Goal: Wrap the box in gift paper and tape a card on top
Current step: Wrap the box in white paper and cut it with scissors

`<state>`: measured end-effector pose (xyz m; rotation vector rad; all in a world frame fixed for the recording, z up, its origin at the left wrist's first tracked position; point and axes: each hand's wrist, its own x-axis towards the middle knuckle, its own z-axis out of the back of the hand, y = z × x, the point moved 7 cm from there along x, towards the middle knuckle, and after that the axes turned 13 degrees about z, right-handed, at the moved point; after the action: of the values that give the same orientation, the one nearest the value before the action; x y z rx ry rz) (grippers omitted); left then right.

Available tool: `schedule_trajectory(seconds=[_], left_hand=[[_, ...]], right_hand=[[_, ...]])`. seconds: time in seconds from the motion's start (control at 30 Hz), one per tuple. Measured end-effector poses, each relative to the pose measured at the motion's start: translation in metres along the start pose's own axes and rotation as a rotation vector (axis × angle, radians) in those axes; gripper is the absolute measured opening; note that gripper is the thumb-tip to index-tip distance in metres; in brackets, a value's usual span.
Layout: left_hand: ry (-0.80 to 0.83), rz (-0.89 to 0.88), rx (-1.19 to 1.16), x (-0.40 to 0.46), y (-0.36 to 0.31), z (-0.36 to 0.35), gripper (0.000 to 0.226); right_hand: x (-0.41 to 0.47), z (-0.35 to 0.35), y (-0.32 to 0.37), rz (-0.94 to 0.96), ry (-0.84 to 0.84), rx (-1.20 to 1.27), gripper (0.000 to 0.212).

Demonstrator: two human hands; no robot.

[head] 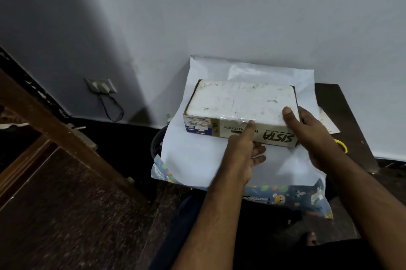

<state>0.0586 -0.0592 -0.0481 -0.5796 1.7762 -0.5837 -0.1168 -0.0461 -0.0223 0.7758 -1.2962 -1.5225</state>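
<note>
A flat cardboard box [239,102] with a white top and a "SISTA" label on its near side lies on a sheet of gift paper [197,155], white side up. The paper's printed blue cartoon side shows where the near edge droops. My left hand [243,149] holds the box's near side, thumb up against the label and fingers curled at the bottom edge. My right hand [307,131] grips the box's near right corner, thumb on the top face. The card cannot be picked out with certainty.
The paper covers a small dark table [351,116] against a grey wall. A yellow ring-shaped object [342,144] and a pale paper piece [329,122] lie at the table's right. A wooden door frame [55,127] stands left, with a wall socket [102,87] behind.
</note>
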Motion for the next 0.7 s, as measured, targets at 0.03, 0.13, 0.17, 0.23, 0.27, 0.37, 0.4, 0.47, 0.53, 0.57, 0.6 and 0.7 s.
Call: schedule_trajectory(seconds=[0.03,0.13,0.17,0.23,0.27,0.37,0.4,0.47,0.53,0.57,0.6,0.7], left_hand=[[-0.023,-0.016,0.038,0.0,-0.002,0.002,0.045],[-0.087,-0.081,0.155,-0.003,-0.006,0.011,0.042],[-0.111,-0.132,0.184,-0.004,-0.009,0.014,0.039],[-0.225,-0.315,0.237,-0.012,-0.021,0.026,0.032],[-0.328,-0.423,0.265,-0.017,-0.029,0.035,0.029],[-0.65,-0.664,0.269,-0.041,-0.054,0.065,0.021],[-0.727,-0.681,0.252,-0.044,-0.057,0.074,0.033],[-0.777,-0.621,0.238,-0.035,-0.058,0.094,0.066],[-0.705,-0.537,0.267,-0.017,-0.054,0.108,0.091],[-0.643,-0.515,0.269,-0.007,-0.052,0.112,0.097],[-0.585,-0.505,0.258,-0.002,-0.049,0.114,0.098],[-0.563,-0.482,0.28,-0.002,-0.045,0.114,0.091]], right_hand=[[0.001,0.0,-0.001,-0.007,-0.005,-0.016,0.051],[0.0,0.002,-0.005,-0.017,-0.051,-0.081,0.05],[0.0,0.003,-0.006,-0.02,-0.065,-0.088,0.05],[0.0,0.003,-0.008,-0.034,-0.074,-0.085,0.049],[-0.001,0.004,-0.009,-0.04,-0.079,-0.083,0.048],[-0.001,0.005,-0.008,-0.043,-0.098,-0.079,0.046],[-0.002,0.005,-0.008,-0.04,-0.103,-0.081,0.045],[-0.003,0.004,-0.005,-0.025,-0.106,-0.098,0.043],[-0.002,0.004,-0.003,-0.014,-0.109,-0.114,0.039],[-0.002,0.005,-0.001,-0.009,-0.109,-0.122,0.038],[-0.001,0.005,-0.001,-0.008,-0.112,-0.133,0.037],[0.001,0.008,-0.003,0.006,-0.133,-0.196,0.04]])
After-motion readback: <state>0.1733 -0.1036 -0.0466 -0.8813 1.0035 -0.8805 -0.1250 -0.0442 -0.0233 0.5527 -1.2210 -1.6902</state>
